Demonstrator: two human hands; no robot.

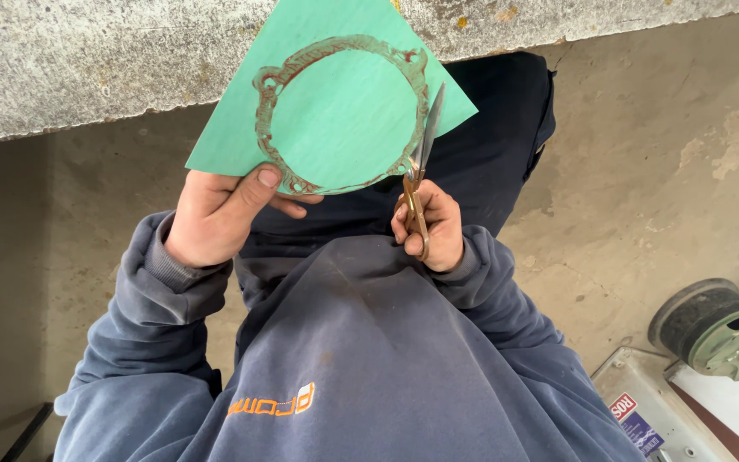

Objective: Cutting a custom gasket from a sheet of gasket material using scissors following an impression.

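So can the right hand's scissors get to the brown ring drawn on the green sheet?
Probably yes. The right hand holds the scissors with the blades already at the ring outline on the green sheet, which the left hand grips. Nothing blocks them.

Left hand (211, 214) pinching green sheet (335, 94) with traced ring; right hand (429, 227) working scissors (421, 167) at its right edge.

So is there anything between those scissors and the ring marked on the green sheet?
Nothing visible. The scissors in the right hand already meet the green sheet at the ring outline's right edge; the left hand pinches the lower left corner, clear of the blades.
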